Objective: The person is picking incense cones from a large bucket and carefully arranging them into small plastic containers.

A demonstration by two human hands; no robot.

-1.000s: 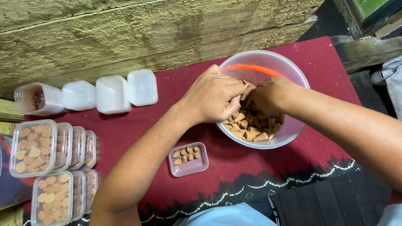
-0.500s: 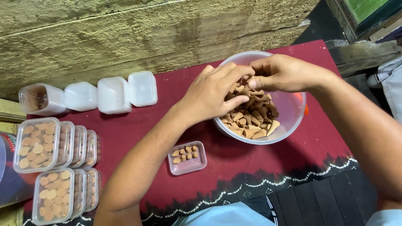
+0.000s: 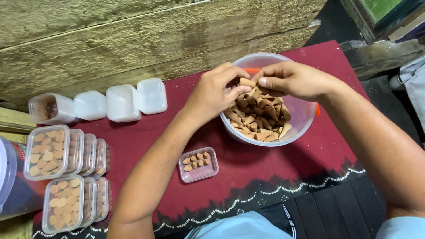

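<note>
Left hand: over clear bowl of brown cones, fingers curled, pinching one cone. Right hand: fingers closed, apparently on cones, grip partly hidden. Small tray near bowl on red-clothed desk. Filled boxes, empty lids at left.

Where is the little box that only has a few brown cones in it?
In the head view, the small clear plastic box sits on the dark red cloth, just below and left of the big clear bowl of brown cones, under the person's left forearm.
</note>
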